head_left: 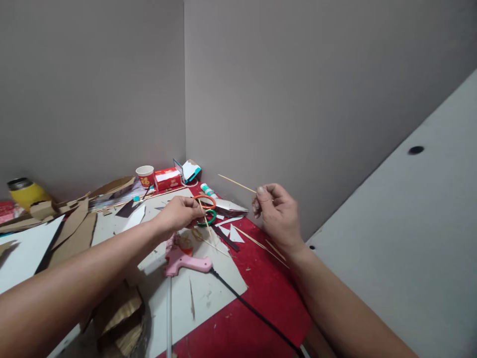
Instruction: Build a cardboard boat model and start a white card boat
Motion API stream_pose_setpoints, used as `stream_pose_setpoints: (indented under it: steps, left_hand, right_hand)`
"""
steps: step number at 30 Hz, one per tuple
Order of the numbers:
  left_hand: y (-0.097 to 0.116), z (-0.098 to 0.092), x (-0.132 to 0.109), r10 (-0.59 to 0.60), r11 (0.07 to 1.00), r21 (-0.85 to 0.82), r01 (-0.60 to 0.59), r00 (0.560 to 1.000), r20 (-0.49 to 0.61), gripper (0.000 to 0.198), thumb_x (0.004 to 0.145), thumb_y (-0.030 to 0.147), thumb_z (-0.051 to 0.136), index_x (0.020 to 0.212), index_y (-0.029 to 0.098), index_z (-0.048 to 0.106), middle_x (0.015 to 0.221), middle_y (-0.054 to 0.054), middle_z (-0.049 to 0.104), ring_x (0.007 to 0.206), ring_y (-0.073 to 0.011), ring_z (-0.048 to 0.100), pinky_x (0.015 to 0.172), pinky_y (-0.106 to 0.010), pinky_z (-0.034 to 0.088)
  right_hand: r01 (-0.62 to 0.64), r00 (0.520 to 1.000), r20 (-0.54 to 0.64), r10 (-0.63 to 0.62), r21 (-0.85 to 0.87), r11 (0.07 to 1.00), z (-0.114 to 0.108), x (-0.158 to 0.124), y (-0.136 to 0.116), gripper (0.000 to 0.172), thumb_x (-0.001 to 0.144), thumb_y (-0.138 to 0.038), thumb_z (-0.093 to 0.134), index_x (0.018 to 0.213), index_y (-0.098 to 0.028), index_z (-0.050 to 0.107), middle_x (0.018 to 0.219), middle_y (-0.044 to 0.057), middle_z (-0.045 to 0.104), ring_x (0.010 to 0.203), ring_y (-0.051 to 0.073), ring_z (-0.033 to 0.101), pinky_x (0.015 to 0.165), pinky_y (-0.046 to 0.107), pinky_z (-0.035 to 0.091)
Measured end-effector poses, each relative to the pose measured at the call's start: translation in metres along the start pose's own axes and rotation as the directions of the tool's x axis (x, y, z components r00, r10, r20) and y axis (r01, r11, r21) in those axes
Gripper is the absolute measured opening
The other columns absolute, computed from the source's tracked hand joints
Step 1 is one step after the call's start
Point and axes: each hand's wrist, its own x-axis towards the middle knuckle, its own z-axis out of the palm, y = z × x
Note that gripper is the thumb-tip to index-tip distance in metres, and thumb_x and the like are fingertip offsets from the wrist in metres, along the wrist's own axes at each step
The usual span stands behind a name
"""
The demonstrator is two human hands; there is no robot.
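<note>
My right hand (278, 214) is raised near the wall at the table's right side, with a thin wooden stick (236, 183) pinched between thumb and fingers; its pointed end sticks out to the left. Over the table, my left hand (184, 213) is closed on another thin wooden stick (207, 226), which slants downward from the fingertips. Just behind the left fingers lie scissors with an orange handle loop (210, 200) and a green one (211, 219). Below that hand rests a pink glue gun (192, 263) with a clear glue stick (169, 308) in it.
Loose sticks (261, 246) and white paper scraps (236, 234) lie on the red tabletop (257, 293). A black cord (253, 311) crosses the front. Cardboard pieces (72, 231) cover the left. A paper cup (145, 176), a red box (167, 179) and a glue tube (207, 190) stand behind.
</note>
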Motion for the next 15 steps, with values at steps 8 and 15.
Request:
stream_pose_setpoints:
  steps: [8,15]
  left_hand:
    - [-0.011,0.05,0.07,0.031,0.961,0.273,-0.038,0.999,0.03,0.02,0.086,0.021,0.055,0.068,0.013,0.056,0.057,0.004,0.054,0.049,-0.0078,0.05,0.052,-0.023,0.043]
    - [0.0,0.041,0.085,0.228,0.71,0.666,-0.229,0.969,0.091,0.02,0.079,0.024,0.058,0.064,0.013,0.067,0.058,-0.004,0.061,0.061,-0.0168,0.057,0.059,-0.029,0.04]
  right_hand:
    - [0.064,0.998,-0.001,-0.064,-0.078,0.995,-0.003,-0.002,0.002,0.027,0.091,-0.04,0.051,0.074,-0.02,0.048,0.059,-0.004,0.045,0.049,0.009,0.043,0.048,0.023,0.037]
    - [0.079,0.997,-0.015,-0.081,-0.099,0.992,-0.009,-0.001,0.0,0.024,0.091,-0.036,0.052,0.073,-0.02,0.048,0.061,-0.004,0.046,0.051,0.009,0.044,0.05,0.023,0.039]
